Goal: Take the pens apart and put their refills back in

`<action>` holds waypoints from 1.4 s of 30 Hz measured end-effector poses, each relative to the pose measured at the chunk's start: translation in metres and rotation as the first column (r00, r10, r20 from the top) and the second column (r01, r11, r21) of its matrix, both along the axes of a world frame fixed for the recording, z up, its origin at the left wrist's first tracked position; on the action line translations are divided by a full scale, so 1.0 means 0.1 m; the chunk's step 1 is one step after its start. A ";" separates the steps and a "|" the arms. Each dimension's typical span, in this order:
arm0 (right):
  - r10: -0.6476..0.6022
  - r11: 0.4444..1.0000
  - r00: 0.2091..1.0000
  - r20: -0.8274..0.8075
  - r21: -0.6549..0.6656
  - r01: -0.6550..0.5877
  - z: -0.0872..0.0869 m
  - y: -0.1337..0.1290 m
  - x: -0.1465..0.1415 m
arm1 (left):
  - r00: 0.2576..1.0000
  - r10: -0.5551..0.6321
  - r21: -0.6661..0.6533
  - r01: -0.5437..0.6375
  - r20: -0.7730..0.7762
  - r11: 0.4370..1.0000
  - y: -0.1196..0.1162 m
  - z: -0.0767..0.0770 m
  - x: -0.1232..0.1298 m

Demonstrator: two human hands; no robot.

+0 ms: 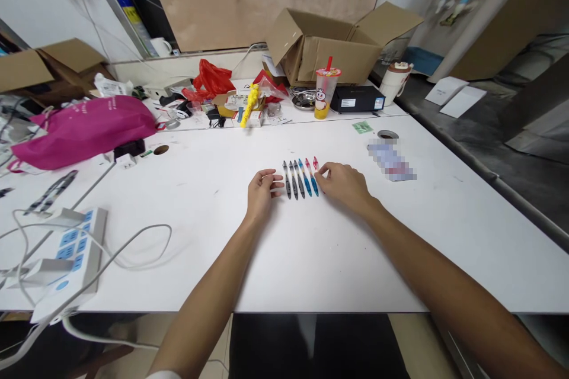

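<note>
Several click pens lie side by side in a row on the white table, pointing away from me. Dark grey pens (pixel 294 180) make up the left part of the row. Pens with blue lower halves (pixel 308 182) lie on the right, some with pink tops. Left of the row, my left hand (pixel 261 195) rests with its fingers apart, the tips close to the outermost grey pen. My right hand (pixel 345 185) is at the other end, loosely curled with a gap between thumb and index finger. Its fingertips are at the rightmost pen; whether they press on it is unclear.
A phone-like blurred item (pixel 391 161) and a tape roll (pixel 387 135) lie to the right. Behind are a drink cup (pixel 327 92), a black box (pixel 358 99) and an open carton (pixel 333 50). On the left are a power strip (pixel 75 249), looping cables and a magenta bag (pixel 89 130).
</note>
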State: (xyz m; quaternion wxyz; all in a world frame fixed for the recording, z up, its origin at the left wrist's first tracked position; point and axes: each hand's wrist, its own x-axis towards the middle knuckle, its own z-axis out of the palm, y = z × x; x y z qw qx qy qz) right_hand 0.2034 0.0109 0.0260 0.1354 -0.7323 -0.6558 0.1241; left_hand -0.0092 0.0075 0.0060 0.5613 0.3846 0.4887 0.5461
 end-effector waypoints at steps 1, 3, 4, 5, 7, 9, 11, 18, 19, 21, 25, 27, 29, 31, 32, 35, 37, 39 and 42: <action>0.020 1.000 1.000 0.024 -0.014 -0.020 0.01 0.00 -0.02 | 1.000 -0.001 -0.001 0.001 0.000 1.000 0.00 0.00 0.00; 0.061 0.997 0.996 0.071 -0.051 -0.057 0.01 0.02 -0.07 | 1.000 -0.001 -0.006 0.001 0.003 1.000 0.00 0.01 0.01; 0.080 0.995 0.993 0.091 -0.070 -0.074 0.01 0.03 -0.09 | 1.000 0.000 -0.010 0.000 0.005 1.000 0.00 0.01 0.01; 0.092 0.993 0.990 0.109 -0.086 -0.083 0.01 0.04 -0.12 | 1.000 0.002 -0.013 -0.002 0.008 1.000 0.00 0.01 0.01; 0.102 0.991 0.985 0.141 -0.104 -0.088 0.01 0.07 -0.16 | 1.000 0.006 -0.016 -0.005 0.012 1.000 0.00 0.01 0.01; 0.112 0.990 0.980 0.163 -0.107 -0.096 0.03 0.09 -0.18 | 1.000 0.005 -0.013 -0.005 0.012 1.000 0.00 0.00 0.01; 0.110 0.990 0.980 0.166 -0.103 -0.094 0.05 0.09 -0.18 | 1.000 0.002 -0.012 -0.002 0.010 1.000 0.00 0.00 0.01; 0.149 0.989 0.947 -0.284 0.067 -0.135 0.12 -0.05 -0.10 | 0.997 -0.071 0.010 0.070 0.040 0.997 -0.01 -0.02 0.03; 0.236 0.971 0.862 -0.449 0.085 -0.222 0.11 -0.08 -0.10 | 0.994 -0.097 0.017 0.096 0.056 0.995 -0.01 -0.02 0.03; 0.300 0.937 0.656 -0.692 0.082 -0.341 0.05 -0.12 -0.12 | 0.985 -0.144 0.045 0.141 0.091 0.989 -0.02 -0.03 0.04; 0.266 0.943 0.450 -0.853 0.134 -0.304 -0.10 -0.16 -0.19 | 0.964 -0.213 0.109 0.197 0.159 0.974 -0.03 -0.03 0.06; 0.169 0.942 0.379 -0.910 0.037 -0.333 -0.15 -0.17 -0.22 | 0.951 -0.240 0.120 0.219 0.197 0.968 -0.03 -0.03 0.06; 0.078 0.900 0.337 -0.938 -0.079 -0.430 -0.19 -0.20 -0.22 | 0.941 -0.256 0.120 0.234 0.221 0.965 -0.03 -0.03 0.06; 0.101 0.871 0.343 -0.934 -0.083 -0.484 -0.19 -0.25 -0.21 | 0.941 -0.255 0.108 0.236 0.221 0.966 -0.03 -0.03 0.07; 0.159 0.877 0.368 -0.916 -0.040 -0.479 -0.19 -0.28 -0.20 | 0.945 -0.246 0.098 0.230 0.215 0.968 -0.03 -0.03 0.07; 0.322 0.905 0.527 -0.786 0.093 -0.415 -0.18 -0.36 -0.19 | 0.962 -0.201 0.062 0.193 0.184 0.979 -0.03 -0.05 0.09; 0.355 0.912 0.588 -0.727 0.132 -0.387 -0.18 -0.38 -0.20 | 0.971 -0.179 0.044 0.174 0.160 0.984 -0.03 -0.06 0.10; 0.353 0.924 0.591 -0.726 0.169 -0.344 -0.20 -0.37 -0.21 | 0.974 -0.167 0.038 0.163 0.151 0.986 -0.03 -0.06 0.11; 0.327 0.943 0.542 -0.774 0.228 -0.243 -0.24 -0.33 -0.22 | 0.974 -0.147 0.029 0.144 0.171 0.989 -0.03 -0.06 0.11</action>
